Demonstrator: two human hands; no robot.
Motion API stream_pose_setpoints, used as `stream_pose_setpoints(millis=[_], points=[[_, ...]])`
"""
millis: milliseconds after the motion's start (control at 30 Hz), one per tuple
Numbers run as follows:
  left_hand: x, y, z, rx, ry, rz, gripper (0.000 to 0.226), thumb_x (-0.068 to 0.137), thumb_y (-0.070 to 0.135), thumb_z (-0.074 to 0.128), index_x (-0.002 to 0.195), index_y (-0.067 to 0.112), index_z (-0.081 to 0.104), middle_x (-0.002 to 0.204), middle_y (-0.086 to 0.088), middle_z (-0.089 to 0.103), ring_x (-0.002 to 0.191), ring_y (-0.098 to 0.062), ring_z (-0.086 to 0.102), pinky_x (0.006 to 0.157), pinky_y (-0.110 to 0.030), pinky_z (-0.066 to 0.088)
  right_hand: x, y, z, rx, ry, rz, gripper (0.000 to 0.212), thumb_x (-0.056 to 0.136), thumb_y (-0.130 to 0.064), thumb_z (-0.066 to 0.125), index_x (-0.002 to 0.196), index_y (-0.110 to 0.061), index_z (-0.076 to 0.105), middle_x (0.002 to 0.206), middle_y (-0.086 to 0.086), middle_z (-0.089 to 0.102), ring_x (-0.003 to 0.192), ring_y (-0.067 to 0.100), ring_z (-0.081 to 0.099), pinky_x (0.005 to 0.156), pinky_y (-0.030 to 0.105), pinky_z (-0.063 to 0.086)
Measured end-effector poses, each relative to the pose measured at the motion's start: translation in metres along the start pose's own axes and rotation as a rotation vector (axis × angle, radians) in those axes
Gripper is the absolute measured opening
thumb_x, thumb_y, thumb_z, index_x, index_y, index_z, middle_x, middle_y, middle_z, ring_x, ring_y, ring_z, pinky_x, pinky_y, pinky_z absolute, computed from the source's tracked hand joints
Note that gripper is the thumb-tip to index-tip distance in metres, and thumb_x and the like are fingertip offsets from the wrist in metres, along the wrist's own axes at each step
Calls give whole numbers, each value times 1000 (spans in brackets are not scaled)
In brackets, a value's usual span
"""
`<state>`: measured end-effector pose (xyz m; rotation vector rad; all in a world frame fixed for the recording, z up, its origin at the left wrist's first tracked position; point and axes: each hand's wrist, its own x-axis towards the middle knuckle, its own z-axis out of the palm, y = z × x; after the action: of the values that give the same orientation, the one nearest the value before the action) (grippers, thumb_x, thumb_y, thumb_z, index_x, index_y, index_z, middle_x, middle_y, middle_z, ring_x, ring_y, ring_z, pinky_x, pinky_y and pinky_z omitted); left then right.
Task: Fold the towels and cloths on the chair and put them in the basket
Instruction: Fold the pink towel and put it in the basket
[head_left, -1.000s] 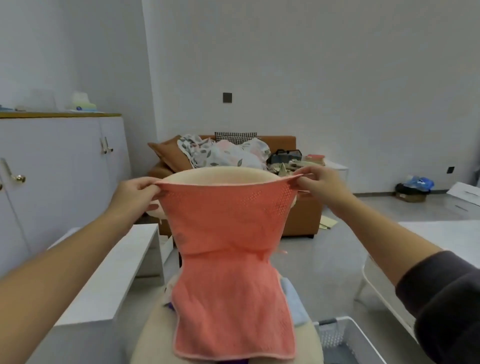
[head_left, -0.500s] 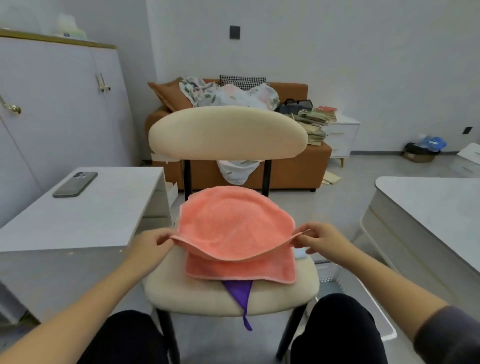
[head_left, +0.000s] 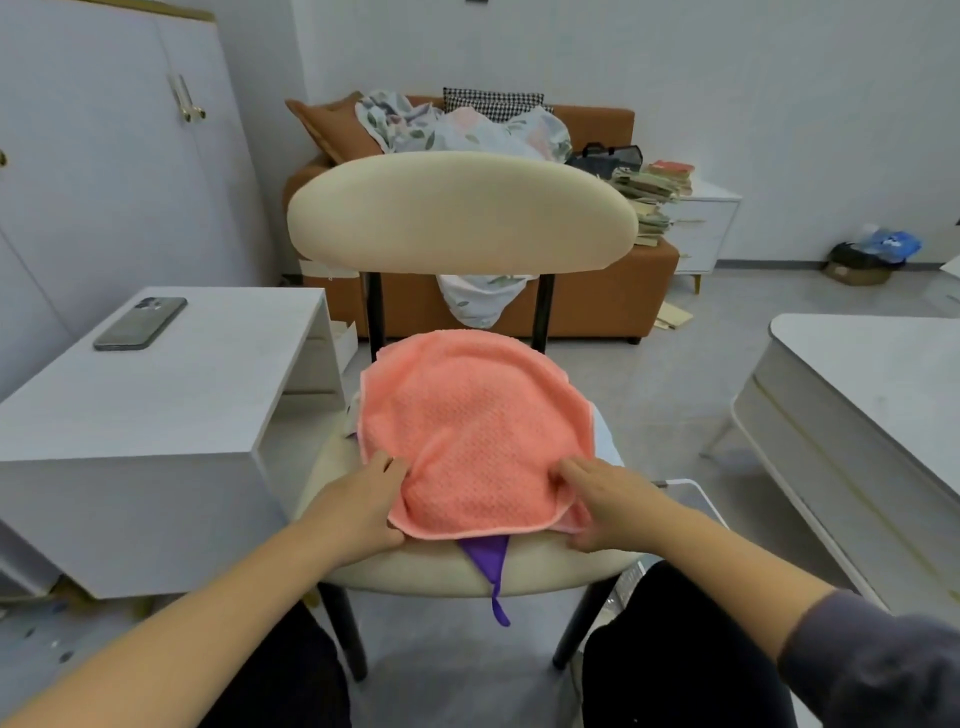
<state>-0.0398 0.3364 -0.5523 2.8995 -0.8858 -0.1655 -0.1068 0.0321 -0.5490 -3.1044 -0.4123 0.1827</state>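
An orange towel (head_left: 478, 431) lies folded in half on the beige chair (head_left: 415, 569) seat in front of me. My left hand (head_left: 358, 506) holds its near left corner, thumb on top and fingers tucked under the edge. My right hand (head_left: 610, 501) holds the near right corner the same way. Beneath the towel a purple cloth (head_left: 488, 564) hangs over the seat's front edge. A pale blue cloth (head_left: 605, 434) peeks out at the towel's right side. The white basket (head_left: 698, 499) stands on the floor right of the chair, mostly hidden by my right arm.
A white side table (head_left: 156, 405) with a phone (head_left: 140, 323) stands to the left. Another white table (head_left: 862, 395) is on the right. Behind the chair are an orange sofa (head_left: 597, 306) piled with bedding and a white cabinet (head_left: 104, 156).
The towel was held up stretched between both hands, then lowered and folded toward me onto the seat. Both hands came down to the near corners. My view tilted down.
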Motion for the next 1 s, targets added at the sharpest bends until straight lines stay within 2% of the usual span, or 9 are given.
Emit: stream_pose_setpoints(millis=[100,233,400,567,700,800,867,933,1000], points=[[3,-5,4,-17,14,13,49,77,32,63,119,18,42,111,-1,45,88,-20,55,64,-32,44,0,-4,0,-27,17,18,52,73,-37,64,116,-21,40,105,-7,49,84,13,41,60,26,28],[7,-2,19,-69,172,12,29,84,16,54,112,12,48,108,-8,48,77,-25,54,55,-37,40,3,-6,15,-3,140,19,41,73,-21,59,112,-14,49,100,-1,55,87,23,57,54,29,29],[10,2,29,-65,230,-44,34,78,11,59,111,10,51,106,-10,50,78,-30,56,54,-39,45,6,-12,15,-12,116,72,50,70,-33,61,114,-17,46,102,-4,53,89,20,54,60,30,32],[10,13,31,-44,301,-46,29,79,-2,55,106,7,54,100,-14,52,71,-34,56,49,-35,31,11,-20,27,28,237,99,24,75,-10,57,98,-8,50,89,8,57,76,32,58,55,34,30],[12,11,31,-25,315,-14,22,85,6,54,106,12,51,99,-10,50,75,-29,54,54,-34,34,8,-18,17,77,202,171,12,86,-11,45,98,-12,45,93,5,56,78,22,49,62,32,29],[9,-4,16,-5,303,20,25,73,-7,59,90,10,51,87,-10,50,65,-29,52,49,-40,42,3,-2,-2,254,232,284,10,83,-10,51,92,-14,47,84,4,58,75,25,52,60,33,36],[9,-13,-5,-68,305,64,27,72,-11,55,90,9,49,91,-8,49,72,-29,52,56,-40,43,1,9,-23,445,284,322,11,81,-5,55,88,-13,56,76,4,62,71,23,57,59,28,42],[10,-20,-34,-219,310,86,23,79,-5,54,96,11,50,96,-2,48,82,-23,51,66,-33,43,2,18,-49,591,352,337,13,82,0,56,85,-13,60,70,0,62,67,15,60,58,19,45],[13,-27,-64,-348,338,47,23,84,1,58,101,15,53,99,4,50,88,-16,51,68,-18,40,5,27,-74,699,459,334,16,83,0,58,83,-15,62,71,-1,65,68,13,64,64,22,52]])
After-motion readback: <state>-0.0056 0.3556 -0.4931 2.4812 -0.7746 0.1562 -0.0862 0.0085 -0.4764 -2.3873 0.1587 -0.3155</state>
